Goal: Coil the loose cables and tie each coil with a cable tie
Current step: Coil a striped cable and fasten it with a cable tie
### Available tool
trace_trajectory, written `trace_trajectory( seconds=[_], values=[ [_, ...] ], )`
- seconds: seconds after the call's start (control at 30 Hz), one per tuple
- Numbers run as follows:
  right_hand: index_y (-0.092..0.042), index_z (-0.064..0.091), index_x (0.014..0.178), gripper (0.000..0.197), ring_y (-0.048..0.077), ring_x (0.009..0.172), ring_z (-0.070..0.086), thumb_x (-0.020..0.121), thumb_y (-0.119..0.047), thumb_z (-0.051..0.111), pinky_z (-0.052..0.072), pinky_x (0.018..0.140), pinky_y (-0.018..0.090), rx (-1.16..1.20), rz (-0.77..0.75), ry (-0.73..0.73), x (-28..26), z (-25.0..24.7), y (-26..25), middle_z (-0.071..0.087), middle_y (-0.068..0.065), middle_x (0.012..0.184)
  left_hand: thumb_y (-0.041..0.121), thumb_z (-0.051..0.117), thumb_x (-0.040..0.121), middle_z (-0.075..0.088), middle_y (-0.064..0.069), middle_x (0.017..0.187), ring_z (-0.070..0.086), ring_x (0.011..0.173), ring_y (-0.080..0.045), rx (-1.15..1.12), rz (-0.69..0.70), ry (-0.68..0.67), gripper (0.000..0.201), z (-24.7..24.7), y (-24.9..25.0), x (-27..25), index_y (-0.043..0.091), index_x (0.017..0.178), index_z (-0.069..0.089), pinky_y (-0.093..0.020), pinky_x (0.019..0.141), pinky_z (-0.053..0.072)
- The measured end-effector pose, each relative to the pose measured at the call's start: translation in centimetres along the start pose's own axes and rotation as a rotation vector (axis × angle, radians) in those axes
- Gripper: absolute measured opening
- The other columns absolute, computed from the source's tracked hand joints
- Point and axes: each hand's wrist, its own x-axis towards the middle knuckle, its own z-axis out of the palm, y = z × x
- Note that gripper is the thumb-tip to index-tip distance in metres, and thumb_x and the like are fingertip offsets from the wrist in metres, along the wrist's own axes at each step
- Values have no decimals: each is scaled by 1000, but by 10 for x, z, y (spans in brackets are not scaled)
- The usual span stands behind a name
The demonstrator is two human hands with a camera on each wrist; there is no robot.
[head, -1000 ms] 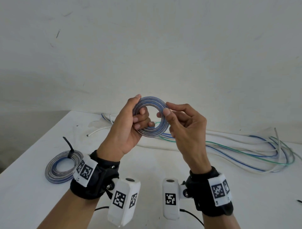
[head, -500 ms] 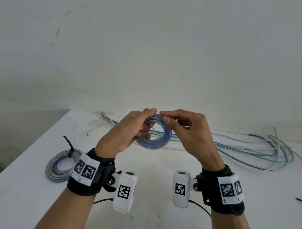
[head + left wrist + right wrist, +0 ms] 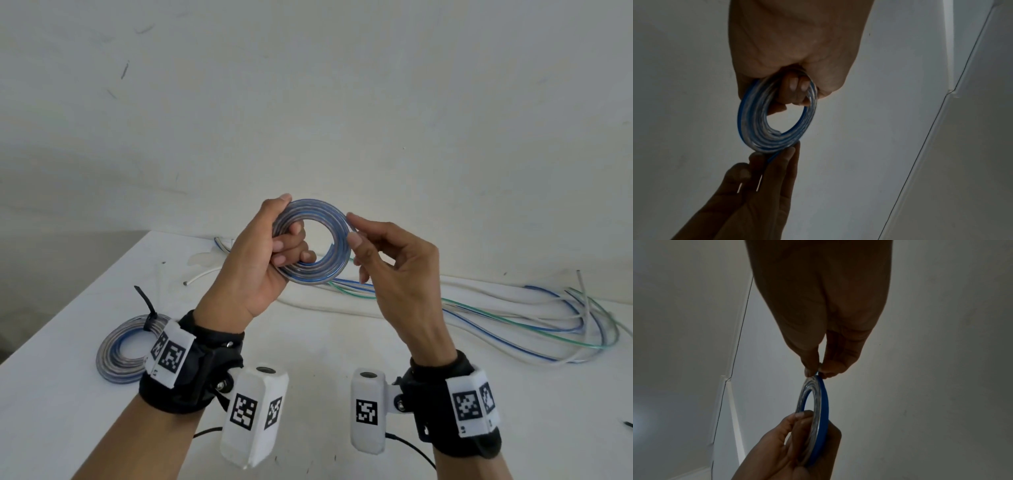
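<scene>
I hold a small flat coil (image 3: 320, 236) of clear cable with a blue stripe up in front of the wall. My left hand (image 3: 270, 246) grips its left side, fingers curled through the hole and thumb over the top. My right hand (image 3: 380, 253) pinches the coil's right rim between thumb and forefinger. In the left wrist view the coil (image 3: 758, 128) hangs below my left hand, the right fingertips (image 3: 781, 155) at its lower edge. The right wrist view shows the coil (image 3: 821, 404) edge-on with my right hand's pinch at its top. No tie is on this coil.
A finished coil (image 3: 120, 353) with a black cable tie (image 3: 147, 308) lies on the white table (image 3: 325, 342) at the left. Loose white, blue and green cables (image 3: 496, 315) sprawl along the back and right. A wall stands just behind the table.
Both hands lifted the coil from just above the table to chest height and turned it to face me. My right hand stays pinching its right rim.
</scene>
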Motion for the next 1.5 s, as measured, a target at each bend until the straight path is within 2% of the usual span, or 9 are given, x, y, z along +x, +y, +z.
trace_trajectory(
  seconds=[0.2, 0.37, 0.5, 0.6, 0.73, 0.83, 0.93, 1.2, 1.5],
  values=[
    [-14, 72, 84, 9, 14, 70, 69, 84, -15, 81, 52, 57, 23, 74, 10, 132, -3, 8, 2, 76, 1, 79, 34, 43, 104, 18, 7, 47, 13, 46, -12, -60, 23, 13, 45, 5, -2, -2, 13, 64, 47, -24, 53, 40],
    [-18, 70, 110, 31, 21, 89, 75, 82, -12, 81, 61, 75, 35, 199, 113, 53, -8, 26, 4, 78, 5, 96, 37, 43, 104, 19, 6, 48, 14, 47, -12, -202, 53, 83, 44, 4, -5, -1, 14, 66, 46, -24, 54, 45],
    [-22, 65, 119, 37, 25, 92, 76, 87, -6, 78, 61, 71, 33, 223, 144, 67, -11, 33, 5, 78, 8, 98, 37, 40, 103, 22, 5, 48, 22, 43, -12, -232, 27, 77, 44, 4, -8, -1, 14, 66, 46, -25, 58, 49],
    [-22, 68, 116, 33, 26, 90, 76, 90, -4, 74, 62, 71, 36, 183, 118, 67, -6, 19, 5, 79, 7, 95, 28, 32, 100, 33, 0, 49, 33, 45, -16, -33, -37, -12, 42, -1, -2, 2, 8, 70, 54, -35, 73, 51],
    [-26, 73, 113, 34, 27, 84, 77, 87, -4, 76, 62, 80, 43, 49, 97, -126, 1, -2, 5, 79, 5, 94, 28, 38, 106, 55, -10, 59, 54, 54, -22, 355, -70, -121, 44, -11, 3, 1, -3, 90, 65, -49, 88, 54],
    [-30, 75, 110, 36, 17, 85, 75, 87, -3, 76, 62, 82, 38, -83, 76, -265, 1, -8, 6, 79, -4, 97, 20, 57, 101, 67, -12, 75, 66, 70, -20, 649, 44, -258, 28, -18, 0, -2, -4, 110, 70, -39, 84, 62],
    [-28, 76, 109, 35, 16, 89, 75, 87, -2, 76, 60, 84, 31, -131, 99, -327, 1, -12, 6, 79, -7, 99, 22, 66, 91, 76, -15, 86, 73, 79, -23, 793, 45, -355, 27, -29, 3, -4, 5, 111, 74, -33, 81, 61],
    [-25, 77, 109, 32, 20, 79, 75, 86, -4, 77, 62, 81, 37, -176, 116, -407, 0, -19, 2, 79, -4, 91, 25, 74, 81, 78, -14, 86, 77, 82, -26, 872, -60, -364, 24, -35, 14, -7, 10, 100, 79, -27, 71, 59],
    [-20, 79, 107, 24, 17, 80, 74, 87, -5, 77, 60, 77, 28, -233, 91, -422, 1, -20, 5, 79, -6, 91, 17, 80, 83, 78, -13, 85, 77, 84, -28, 927, -45, -368, 16, -35, 6, -4, 8, 97, 79, -32, 79, 61]
  ],
)
